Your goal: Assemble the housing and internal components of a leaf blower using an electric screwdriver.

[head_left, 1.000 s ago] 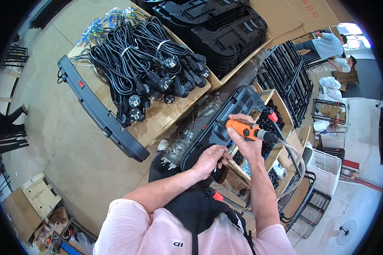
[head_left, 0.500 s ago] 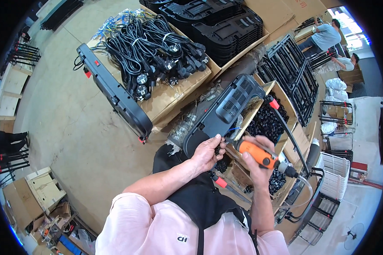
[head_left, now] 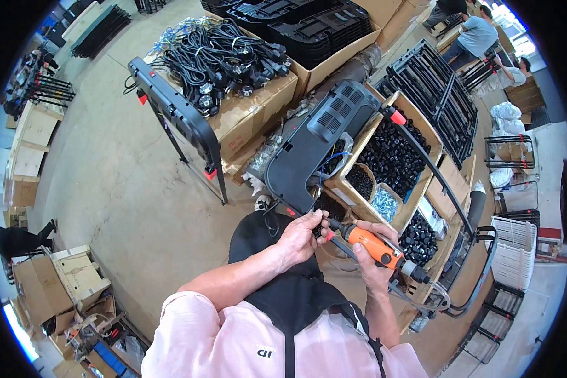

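Note:
My right hand (head_left: pixel 373 268) is wrapped around an orange air screwdriver (head_left: pixel 370 246), its nose pointing left. My left hand (head_left: pixel 301 236) is closed in a pinch right at the tool's tip. Something small and dark shows at those fingertips, too hidden to name. Just beyond them lies a black plastic housing (head_left: pixel 294 165) with a vented, raised cover (head_left: pixel 343 114). A blue wire (head_left: pixel 335 155) shows beside its edge. Black tubes with red clips (head_left: pixel 397 117) run along the housing's right side.
A wooden tray (head_left: pixel 341 184) holds black plastic parts (head_left: pixel 394 151) and silver screws (head_left: pixel 384 203). Bundled power cords (head_left: pixel 217 63) lie on a carton (head_left: pixel 252 129) at far left. A second black housing (head_left: pixel 176 104) stands on legs. Black frames (head_left: pixel 431 94) lean behind; co-workers (head_left: pixel 479 36) are beyond.
The view has shifted, showing more of the tray and the second housing's legs. Both hands have shifted slightly left and down in the picture; the screwdriver's nose stays close to my left fingers.

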Demonstrator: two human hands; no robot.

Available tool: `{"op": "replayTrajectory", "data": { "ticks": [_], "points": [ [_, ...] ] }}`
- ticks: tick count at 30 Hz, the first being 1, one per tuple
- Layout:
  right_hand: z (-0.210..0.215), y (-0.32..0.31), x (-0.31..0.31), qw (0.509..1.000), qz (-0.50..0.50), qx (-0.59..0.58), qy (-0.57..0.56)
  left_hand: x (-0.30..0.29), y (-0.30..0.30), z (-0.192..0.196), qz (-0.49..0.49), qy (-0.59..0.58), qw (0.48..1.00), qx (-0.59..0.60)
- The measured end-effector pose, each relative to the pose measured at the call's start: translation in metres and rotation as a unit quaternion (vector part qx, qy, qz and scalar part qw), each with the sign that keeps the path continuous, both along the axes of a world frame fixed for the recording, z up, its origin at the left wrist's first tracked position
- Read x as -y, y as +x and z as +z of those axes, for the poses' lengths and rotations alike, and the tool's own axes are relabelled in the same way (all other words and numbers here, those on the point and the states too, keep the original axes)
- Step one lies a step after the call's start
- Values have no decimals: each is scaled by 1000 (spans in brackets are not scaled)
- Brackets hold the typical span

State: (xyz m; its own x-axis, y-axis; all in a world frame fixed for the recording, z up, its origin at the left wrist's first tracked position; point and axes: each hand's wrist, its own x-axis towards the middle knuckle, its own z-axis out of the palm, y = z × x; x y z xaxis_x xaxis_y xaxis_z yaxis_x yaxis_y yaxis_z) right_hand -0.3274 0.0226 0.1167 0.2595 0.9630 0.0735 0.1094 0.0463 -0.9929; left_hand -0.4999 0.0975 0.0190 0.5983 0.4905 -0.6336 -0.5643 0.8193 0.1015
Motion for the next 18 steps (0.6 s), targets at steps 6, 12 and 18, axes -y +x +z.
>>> {"op": "replayTrajectory", "data": {
  "ticks": [6,12,18],
  "points": [
    [-7,-11,16,999,-24,-33,19,17,-4,15,-5,20,999,-25],
    [2,-16,12,995,-88,-28,20,16,-31,14,-122,53,990,-57],
    [-4,-23,12,993,-115,-25,20,-55,-65,6,-241,299,894,-229]
  ]
}}
